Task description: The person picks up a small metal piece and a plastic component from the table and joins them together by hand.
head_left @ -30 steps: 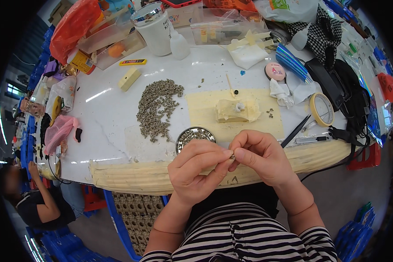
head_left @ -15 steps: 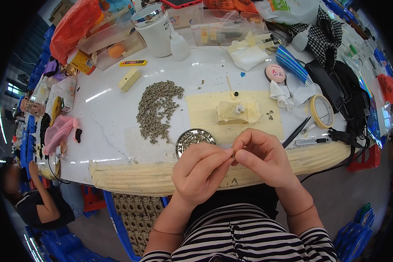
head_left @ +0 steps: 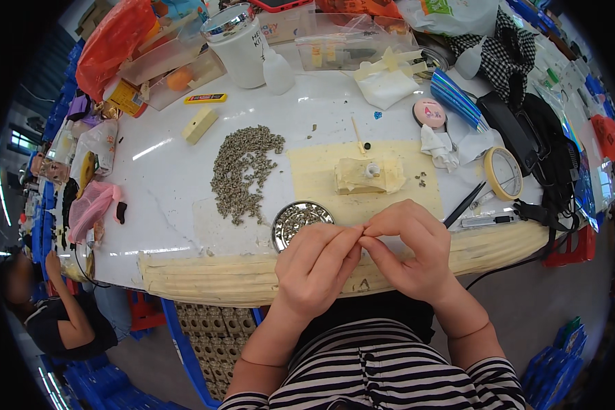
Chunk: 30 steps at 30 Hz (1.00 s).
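Note:
My left hand point(head_left: 316, 268) and my right hand point(head_left: 414, 251) meet at the fingertips above the table's near edge. Both are closed in a pinch, and whatever sits between the fingertips is too small and covered to name. Just beyond my left hand is a round shiny metal dish point(head_left: 297, 222) with many small metal pieces in it, its near side partly hidden by that hand. Past my fingers, a block wrapped in cream tape point(head_left: 352, 179) with a small whitish knob on top rests on a cream sheet point(head_left: 314, 164).
A loose pile of small metal pieces point(head_left: 236, 178) spreads left of the sheet. Black tweezers point(head_left: 466, 205), a marker point(head_left: 486, 221) and a tape roll point(head_left: 503, 173) lie at right. A white tumbler point(head_left: 241, 55) stands behind. Another person point(head_left: 65, 307) sits at far left.
My fingertips have drawn closer together, and the small dark bit seen between them earlier is now covered. My right hand has shifted slightly. The objects on the table have stayed put.

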Tool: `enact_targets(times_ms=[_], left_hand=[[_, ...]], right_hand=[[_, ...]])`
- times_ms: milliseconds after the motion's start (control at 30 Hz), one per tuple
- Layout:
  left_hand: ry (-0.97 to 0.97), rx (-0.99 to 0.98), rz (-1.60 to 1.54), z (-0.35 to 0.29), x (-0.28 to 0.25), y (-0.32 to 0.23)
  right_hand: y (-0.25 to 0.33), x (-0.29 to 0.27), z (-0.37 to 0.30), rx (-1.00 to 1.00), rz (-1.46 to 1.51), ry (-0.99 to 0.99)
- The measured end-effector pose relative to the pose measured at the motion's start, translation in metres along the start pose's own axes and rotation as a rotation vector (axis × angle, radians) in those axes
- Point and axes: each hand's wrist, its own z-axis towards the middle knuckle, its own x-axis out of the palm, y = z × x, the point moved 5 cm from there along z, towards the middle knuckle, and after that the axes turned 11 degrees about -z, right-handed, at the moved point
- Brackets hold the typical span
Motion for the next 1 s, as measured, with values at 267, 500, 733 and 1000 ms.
enact_targets(times_ms=[267, 500, 733, 1000], left_hand=[[-0.016, 0.039, 0.014, 0.000, 0.001, -0.003], [-0.006, 0.063, 0.042, -0.001, 0.003, -0.004], [0.009, 0.046, 0.053, -0.002, 0.002, -0.003], [0.006, 0.051, 0.022, -0.002, 0.000, -0.004]], right_hand=[[-0.013, 0.001, -0.008, 0.243, 0.208, 0.108], [-0.018, 0.004, -0.011, 0.324, 0.232, 0.133], [-0.013, 0.002, -0.006, 0.269, 0.248, 0.145], [-0.020, 0.008, -0.013, 0.412, 0.422, 0.198]])
